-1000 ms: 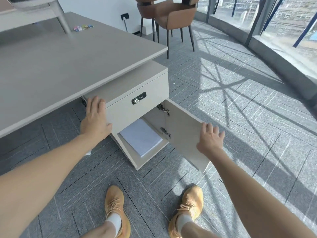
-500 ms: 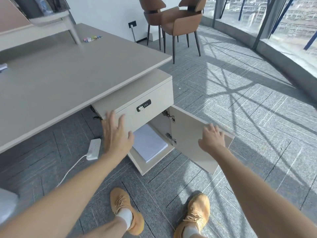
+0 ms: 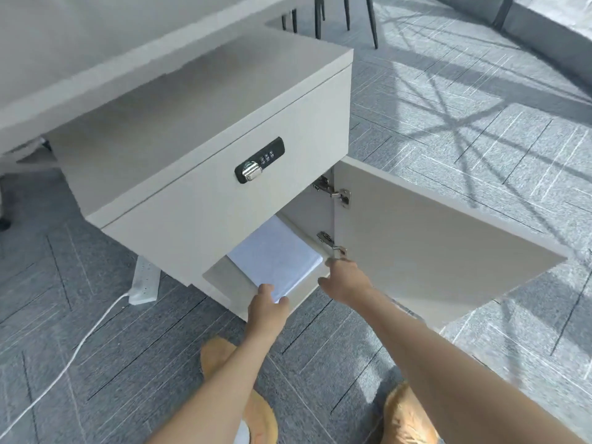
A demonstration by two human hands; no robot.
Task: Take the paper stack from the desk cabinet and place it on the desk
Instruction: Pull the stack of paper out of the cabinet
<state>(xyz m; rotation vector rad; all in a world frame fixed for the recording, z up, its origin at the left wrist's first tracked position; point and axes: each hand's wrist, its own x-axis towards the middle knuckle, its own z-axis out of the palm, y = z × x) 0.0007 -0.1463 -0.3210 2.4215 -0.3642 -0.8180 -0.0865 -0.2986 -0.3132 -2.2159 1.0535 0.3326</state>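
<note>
- left hand (image 3: 267, 310): fingers pinch near corner of paper stack (image 3: 275, 259), stack flat in desk cabinet (image 3: 224, 193)
- right hand (image 3: 344, 280): at stack's right edge by open door (image 3: 432, 245), finger state unclear

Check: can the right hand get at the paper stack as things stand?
Probably yes. The door is swung wide open, and the right hand is already at the cabinet mouth beside the stack, nothing between them. The left hand is at the stack's near corner, leaving the right edge free.

Paper stack (image 3: 275, 261) on cabinet shelf (image 3: 221, 277)
</note>
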